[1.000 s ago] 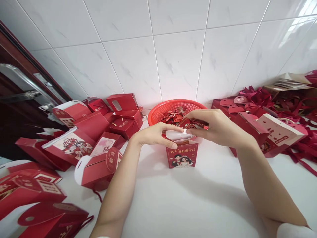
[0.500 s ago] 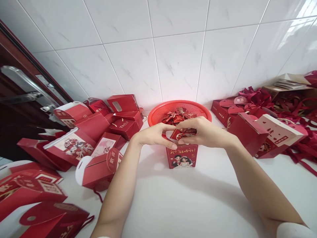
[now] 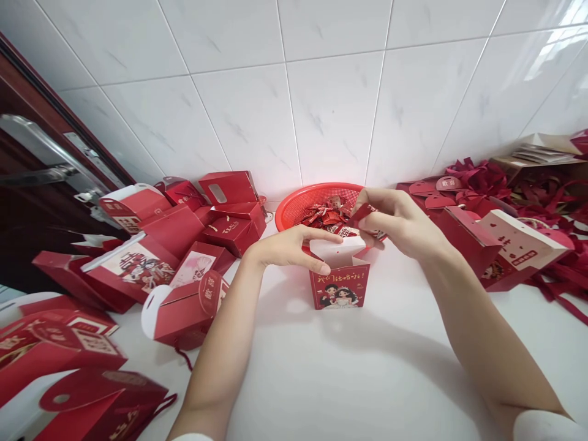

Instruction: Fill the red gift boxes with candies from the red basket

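A red gift box [image 3: 340, 288] with a cartoon bride and groom stands upright on the white table, its top open and white inside. My left hand [image 3: 294, 250] grips its upper left side, thumb at the front and fingers behind. Just above and right of the box, my right hand [image 3: 392, 222] pinches small red wrapped candies [image 3: 364, 214]; how many is partly hidden by the fingers. Right behind the box sits a red plastic basket [image 3: 287, 211] holding a heap of similar red wrapped candies [image 3: 326, 214]. My right hand covers the basket's right side.
Several red gift boxes [image 3: 234, 229] crowd the left side, some with cord handles. To the right are more boxes [image 3: 523, 248], red ribbons [image 3: 478, 177] and an open carton [image 3: 509, 164]. A tiled wall [image 3: 335, 122] closes off the back; a door handle [image 3: 37, 147] is at far left.
My right hand has moved up and right from over the box, with red candies still in its fingers. The box's open top now shows. My left hand stays on the box.
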Motion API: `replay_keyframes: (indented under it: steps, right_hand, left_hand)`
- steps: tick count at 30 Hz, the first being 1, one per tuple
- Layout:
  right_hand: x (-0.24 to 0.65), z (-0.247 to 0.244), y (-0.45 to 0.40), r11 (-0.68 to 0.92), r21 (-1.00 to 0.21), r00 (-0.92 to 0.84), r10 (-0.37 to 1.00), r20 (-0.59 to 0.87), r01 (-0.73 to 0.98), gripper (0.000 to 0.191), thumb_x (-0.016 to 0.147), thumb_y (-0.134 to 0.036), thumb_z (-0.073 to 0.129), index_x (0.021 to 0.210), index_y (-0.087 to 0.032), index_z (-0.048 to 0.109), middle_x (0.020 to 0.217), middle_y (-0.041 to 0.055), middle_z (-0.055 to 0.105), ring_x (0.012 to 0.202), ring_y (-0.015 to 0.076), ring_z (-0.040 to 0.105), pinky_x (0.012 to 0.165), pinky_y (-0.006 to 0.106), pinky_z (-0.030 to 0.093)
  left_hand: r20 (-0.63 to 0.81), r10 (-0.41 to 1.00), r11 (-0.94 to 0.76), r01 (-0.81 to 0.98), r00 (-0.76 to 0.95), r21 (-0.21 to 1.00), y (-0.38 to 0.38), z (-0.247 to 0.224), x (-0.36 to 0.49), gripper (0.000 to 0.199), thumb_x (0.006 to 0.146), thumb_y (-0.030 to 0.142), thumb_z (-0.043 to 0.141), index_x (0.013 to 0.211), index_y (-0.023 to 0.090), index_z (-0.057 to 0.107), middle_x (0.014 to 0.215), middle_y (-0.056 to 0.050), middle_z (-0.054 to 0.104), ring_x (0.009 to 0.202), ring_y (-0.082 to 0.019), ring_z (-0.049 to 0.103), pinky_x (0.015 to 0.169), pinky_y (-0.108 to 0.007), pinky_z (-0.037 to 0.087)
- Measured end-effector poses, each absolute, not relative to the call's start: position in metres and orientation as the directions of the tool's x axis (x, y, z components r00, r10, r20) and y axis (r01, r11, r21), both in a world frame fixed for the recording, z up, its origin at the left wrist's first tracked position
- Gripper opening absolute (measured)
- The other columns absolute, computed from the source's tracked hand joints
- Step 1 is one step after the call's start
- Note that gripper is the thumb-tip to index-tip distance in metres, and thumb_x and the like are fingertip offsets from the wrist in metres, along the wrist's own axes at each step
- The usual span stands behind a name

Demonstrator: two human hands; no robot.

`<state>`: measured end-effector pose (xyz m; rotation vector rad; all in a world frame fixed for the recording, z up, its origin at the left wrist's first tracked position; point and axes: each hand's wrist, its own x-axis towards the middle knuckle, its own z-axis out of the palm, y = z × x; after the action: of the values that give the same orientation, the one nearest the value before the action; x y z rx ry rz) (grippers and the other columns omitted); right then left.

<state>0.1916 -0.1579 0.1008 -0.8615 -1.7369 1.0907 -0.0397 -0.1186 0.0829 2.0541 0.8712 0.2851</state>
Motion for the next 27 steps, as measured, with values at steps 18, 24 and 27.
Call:
replay_keyframes:
  steps: [18,24,27]
  right_hand:
    - [0.190,0.100,-0.159,0.630,-0.677,-0.434,0.768,0.471,0.381,0.013,0.087,-0.029,0.066,0.080,-0.019,0.071,0.084,0.0034,0.074,0.080,0.0178,0.067,0.073,0.030,0.050]
    - [0.206,0.112,-0.164,0.585,-0.632,-0.284,0.807,0.518,0.509,0.016,0.087,-0.034,0.067,0.082,-0.020,0.072,0.085,0.0048,0.074,0.079,0.0191,0.067,0.072,0.031,0.052]
    - [0.211,0.113,-0.164,0.579,-0.629,-0.273,0.809,0.520,0.518,0.020,0.087,-0.040,0.068,0.086,-0.020,0.071,0.090,0.0065,0.075,0.085,0.0220,0.069,0.077,0.035,0.054]
  left_hand:
    - [-0.136,0.683,-0.417,0.536,0.718,0.734,-0.119,0.085,-0.041,0.066,0.071,0.045,0.082,0.134,0.033,0.064,0.142,0.000,0.062,0.129,-0.029,0.058,0.108,-0.036,0.044]
    - [-0.058,0.655,-0.515,0.502,0.753,0.695,-0.120,0.085,-0.039,0.059,0.077,0.032,0.077,0.135,0.032,0.063,0.143,-0.001,0.062,0.138,-0.027,0.051,0.111,-0.036,0.043]
    - [0.105,0.710,-0.552,0.458,0.696,0.697,-0.121,0.083,-0.037,0.058,0.082,0.024,0.068,0.139,0.027,0.060,0.145,-0.004,0.060,0.130,-0.028,0.057,0.101,-0.036,0.051]
